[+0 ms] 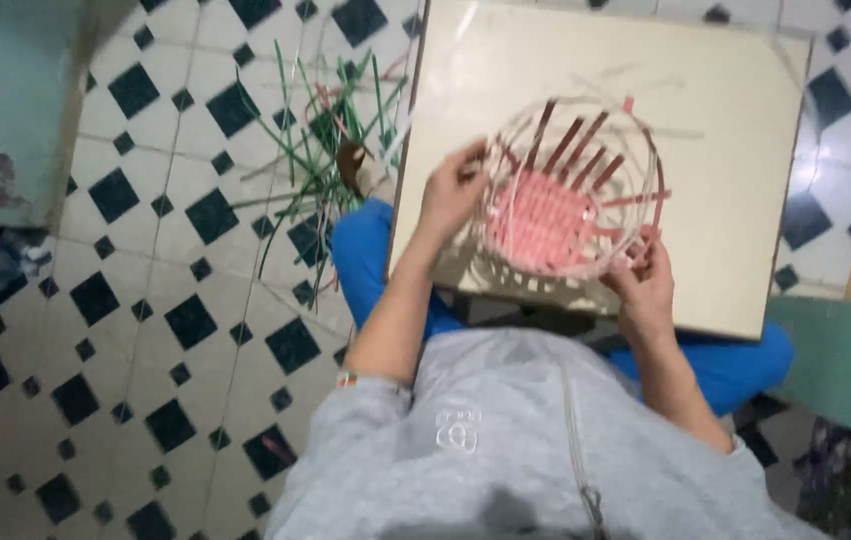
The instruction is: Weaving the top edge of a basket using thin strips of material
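Two hands work one piece: our left hand (453, 192) pinches the near-left rim of a half-woven basket (566, 195), fingers curled shut on a pale strand, while our right hand (646, 290) cups the lower-right edge, fingers closed loosely about the rim. Basket sits between them, a little closer to the left hand, which rests against its wall; the right touches from below and to the side. We note a round, shallow form with no clear long axis, though its loose uprights (578, 140) fan up and away from us. Base is a tight pink weave of flat strips, glossy like plastic; uprights are darker red-brown, the rim strands whitish and thin. It rests on a square cream counter (736, 210) with a smooth, faintly scuffed face, laid over our lap above blue trousers (366, 250). Left of the counter, a loose scatter of green strips (321, 130) lies on the floor (146, 300), white tile with black diamond insets. Grey sweatshirt (506, 450) fills the bottom of view.
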